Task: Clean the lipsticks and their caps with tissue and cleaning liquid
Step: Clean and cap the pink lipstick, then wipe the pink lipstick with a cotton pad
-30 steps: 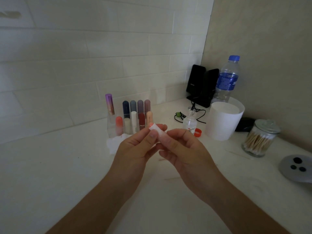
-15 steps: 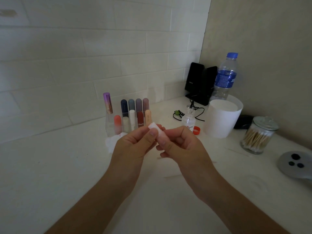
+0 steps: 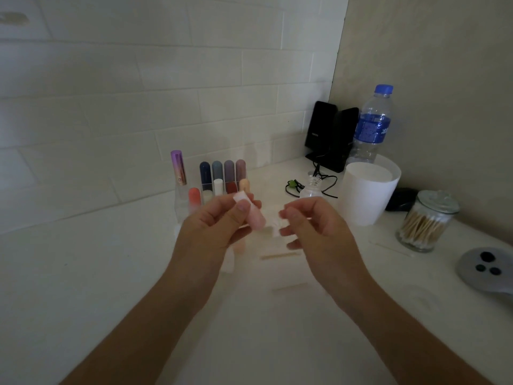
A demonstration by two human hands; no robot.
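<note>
My left hand (image 3: 213, 229) grips a pale pink lipstick tube (image 3: 254, 215) with a white end, held tilted above the counter. My right hand (image 3: 313, 226) pinches a small white tissue piece (image 3: 276, 222) just right of the tube, a little apart from it. Behind the hands stands a clear organiser (image 3: 181, 202) with several upright lipsticks (image 3: 216, 173) in blue, grey, purple, red and peach, and a tall purple-gold one (image 3: 179, 169). The small clear cleaning-liquid bottle (image 3: 312, 188) stands open behind my right hand.
A white cup (image 3: 366, 195) and a blue-capped water bottle (image 3: 372, 126) stand at the right, with black speakers (image 3: 330, 134) and a cable in the corner. A glass jar of cotton swabs (image 3: 424, 222) and a grey dish (image 3: 485, 268) sit far right. Swab sticks (image 3: 280, 256) and tissue (image 3: 229, 263) lie on the counter.
My hands have drawn apart: the right hand has pulled the tissue off to the right, uncovering the pink tube in my left hand. The view has shifted slightly.
</note>
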